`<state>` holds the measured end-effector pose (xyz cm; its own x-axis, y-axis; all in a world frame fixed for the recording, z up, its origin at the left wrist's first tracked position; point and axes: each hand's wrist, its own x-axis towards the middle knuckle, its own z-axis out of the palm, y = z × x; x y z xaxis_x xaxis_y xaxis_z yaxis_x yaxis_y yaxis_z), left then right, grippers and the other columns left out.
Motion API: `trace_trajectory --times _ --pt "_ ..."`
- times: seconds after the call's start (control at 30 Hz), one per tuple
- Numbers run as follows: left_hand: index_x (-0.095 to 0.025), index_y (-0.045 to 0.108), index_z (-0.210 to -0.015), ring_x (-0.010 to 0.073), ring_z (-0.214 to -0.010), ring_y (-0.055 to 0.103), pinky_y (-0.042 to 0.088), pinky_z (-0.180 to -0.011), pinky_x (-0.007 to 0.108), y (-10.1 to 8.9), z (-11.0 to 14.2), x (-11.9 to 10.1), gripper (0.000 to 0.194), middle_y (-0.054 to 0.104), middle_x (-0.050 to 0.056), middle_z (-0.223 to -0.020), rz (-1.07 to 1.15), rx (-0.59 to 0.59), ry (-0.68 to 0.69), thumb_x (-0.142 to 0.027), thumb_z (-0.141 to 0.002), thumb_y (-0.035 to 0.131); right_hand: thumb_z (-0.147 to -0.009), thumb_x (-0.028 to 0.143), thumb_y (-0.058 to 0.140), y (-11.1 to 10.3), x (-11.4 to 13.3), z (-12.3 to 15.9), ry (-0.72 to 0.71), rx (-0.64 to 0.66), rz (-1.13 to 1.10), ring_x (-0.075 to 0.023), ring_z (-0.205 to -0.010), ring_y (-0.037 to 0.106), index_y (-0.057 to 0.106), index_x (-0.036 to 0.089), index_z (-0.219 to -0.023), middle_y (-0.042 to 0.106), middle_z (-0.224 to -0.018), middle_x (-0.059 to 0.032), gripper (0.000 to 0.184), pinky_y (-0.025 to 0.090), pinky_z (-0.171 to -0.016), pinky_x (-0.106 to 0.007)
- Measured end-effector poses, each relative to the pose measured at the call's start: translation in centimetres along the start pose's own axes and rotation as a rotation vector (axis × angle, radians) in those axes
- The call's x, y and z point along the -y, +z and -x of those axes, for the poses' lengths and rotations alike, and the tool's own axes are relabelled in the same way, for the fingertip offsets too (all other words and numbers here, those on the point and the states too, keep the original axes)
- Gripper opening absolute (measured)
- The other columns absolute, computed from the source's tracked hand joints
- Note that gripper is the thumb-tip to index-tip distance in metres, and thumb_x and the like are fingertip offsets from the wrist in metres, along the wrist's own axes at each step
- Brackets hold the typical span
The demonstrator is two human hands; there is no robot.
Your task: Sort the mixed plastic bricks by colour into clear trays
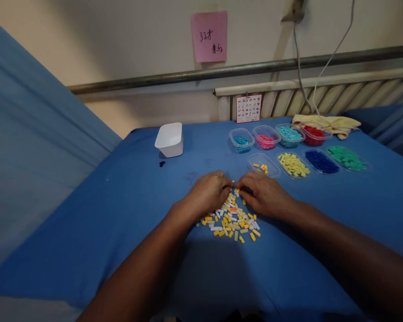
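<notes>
A loose pile of small plastic building bricks (pixel 235 219), mostly yellow, pale yellow and white with one orange piece, lies on the blue cloth. Over its far left edge, my left hand (pixel 212 191) is closed with the fingers curled downward, and whatever its fingertips hold is hidden. My right hand (pixel 262 193) comes in from the other side, its fingers pinched at small yellow and white bricks (pixel 237 192). The two sets of fingertips nearly meet. Just beyond my right hand is a clear plastic tub (pixel 272 170) with a few orange-yellow bricks.
Other clear tubs hold sorted bricks: teal (pixel 242 142), pink (pixel 266 139), light turquoise (pixel 290 133), red (pixel 314 132), pale yellow (pixel 293 164), dark blue (pixel 321 162) and green (pixel 346 158). A white container (pixel 170 141) stands at the back left near black pieces (pixel 162 164). A yellow cloth (pixel 339 123) lies behind.
</notes>
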<state>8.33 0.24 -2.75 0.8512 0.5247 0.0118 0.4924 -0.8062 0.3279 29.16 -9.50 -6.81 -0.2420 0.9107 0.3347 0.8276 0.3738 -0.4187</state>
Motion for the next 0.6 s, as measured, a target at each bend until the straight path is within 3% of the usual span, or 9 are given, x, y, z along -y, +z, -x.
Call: trace_trajectory --times 0.17,0.4,0.6 --pt "-0.019 0.077 -0.108 0.0215 -0.096 0.072 0.054 -0.086 0.031 -0.4 0.7 0.5 0.023 0.077 0.007 -0.109 0.116 0.001 -0.057 -0.017 -0.100 0.056 -0.097 0.015 0.069 0.0 0.5 0.1 0.032 -0.011 -0.105 -0.0246 -0.093 0.068 0.073 0.022 -0.098 0.077 -0.098 -0.0055 0.008 0.049 -0.086 -0.038" --pt "-0.020 0.077 -0.112 0.0194 -0.095 0.074 0.054 -0.090 0.030 -0.8 1.0 1.0 0.022 0.081 0.005 -0.110 0.215 -0.008 -0.072 -0.020 -0.105 0.056 -0.091 0.009 0.063 -0.5 1.1 0.2 0.146 -0.036 -0.291 -0.0185 -0.079 0.067 0.070 0.023 -0.097 0.075 -0.086 0.0005 0.016 0.045 -0.073 -0.031" --pt "-0.021 0.080 -0.111 0.0211 -0.094 0.075 0.053 -0.089 0.032 -1.5 1.1 2.3 0.019 0.083 0.005 -0.108 0.106 -0.046 -0.126 -0.028 -0.106 0.063 -0.087 0.006 0.062 -0.3 0.8 0.2 0.066 -0.021 -0.230 -0.0196 -0.085 0.066 0.070 0.022 -0.098 0.075 -0.091 -0.0014 0.022 0.045 -0.079 -0.032"
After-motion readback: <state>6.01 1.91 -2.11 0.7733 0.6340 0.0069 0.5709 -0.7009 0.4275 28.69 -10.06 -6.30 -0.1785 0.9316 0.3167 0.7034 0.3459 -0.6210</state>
